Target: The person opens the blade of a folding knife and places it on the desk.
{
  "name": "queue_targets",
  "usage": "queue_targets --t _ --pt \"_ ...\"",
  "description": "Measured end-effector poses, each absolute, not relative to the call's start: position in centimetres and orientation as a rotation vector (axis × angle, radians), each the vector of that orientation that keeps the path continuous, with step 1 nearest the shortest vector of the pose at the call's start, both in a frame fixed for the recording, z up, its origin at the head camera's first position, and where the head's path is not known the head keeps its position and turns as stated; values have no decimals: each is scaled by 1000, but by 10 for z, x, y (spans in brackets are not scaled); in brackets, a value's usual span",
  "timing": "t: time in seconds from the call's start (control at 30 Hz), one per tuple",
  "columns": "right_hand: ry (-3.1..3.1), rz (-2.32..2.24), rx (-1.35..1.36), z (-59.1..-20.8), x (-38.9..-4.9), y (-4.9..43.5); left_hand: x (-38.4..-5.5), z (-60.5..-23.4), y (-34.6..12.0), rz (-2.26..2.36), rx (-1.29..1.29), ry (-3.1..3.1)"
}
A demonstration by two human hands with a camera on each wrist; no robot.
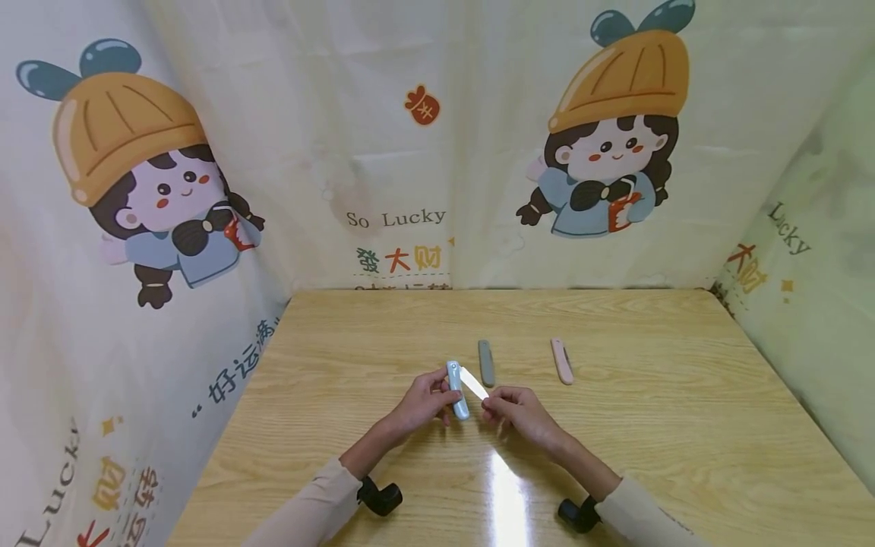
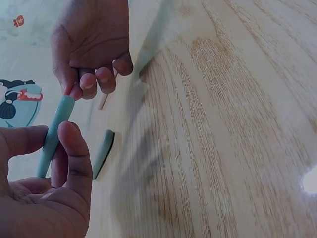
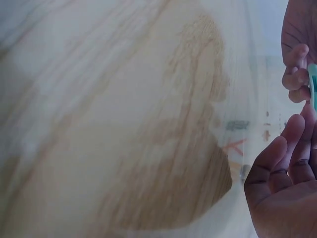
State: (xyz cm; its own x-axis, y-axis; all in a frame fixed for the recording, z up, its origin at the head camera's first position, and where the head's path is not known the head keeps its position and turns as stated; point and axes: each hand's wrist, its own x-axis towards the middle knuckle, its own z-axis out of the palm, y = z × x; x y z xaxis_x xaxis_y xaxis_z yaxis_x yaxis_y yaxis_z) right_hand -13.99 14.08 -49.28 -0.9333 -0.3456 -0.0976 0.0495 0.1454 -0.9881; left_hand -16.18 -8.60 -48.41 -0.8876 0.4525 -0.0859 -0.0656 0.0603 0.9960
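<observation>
Pale blue, the folding knife (image 1: pixel 456 384) is held over the desk (image 1: pixel 649 433), its blade (image 1: pixel 472 382) partly swung out. At its nine o'clock, the left hand (image 1: pixel 421 399) pinches the handle in its fingers; at four o'clock, the right hand (image 1: pixel 517 412) pinches the blade near its tip. Grey (image 1: pixel 486 363) and pink knives (image 1: pixel 562 361) (both lying down) sit toward one and half past two.

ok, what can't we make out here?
Shiny narrow metal blade: far end, head view, hidden by bare right hand.
Glossy pale-blue elongated handle: right wrist view, cut off by right edge.
Slim pink folded knife: left wrist view, mostly behind right hand's fingers.
Wood-grain table: grain detail blurred, right wrist view.
</observation>
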Motion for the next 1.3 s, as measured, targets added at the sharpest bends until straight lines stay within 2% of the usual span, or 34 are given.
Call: queue_targets --t 0.47,0.9,1.3 --pt "2182 -1826 -177 -492 -146 153 -159 -486 -91 1806 412 1930" --pt "2177 -1981 76 -492 -156 157 -152 -489 -90 1696 507 1933" --pt "2187 -2009 72 -492 -163 161 -147 -493 -85 1613 550 1886"
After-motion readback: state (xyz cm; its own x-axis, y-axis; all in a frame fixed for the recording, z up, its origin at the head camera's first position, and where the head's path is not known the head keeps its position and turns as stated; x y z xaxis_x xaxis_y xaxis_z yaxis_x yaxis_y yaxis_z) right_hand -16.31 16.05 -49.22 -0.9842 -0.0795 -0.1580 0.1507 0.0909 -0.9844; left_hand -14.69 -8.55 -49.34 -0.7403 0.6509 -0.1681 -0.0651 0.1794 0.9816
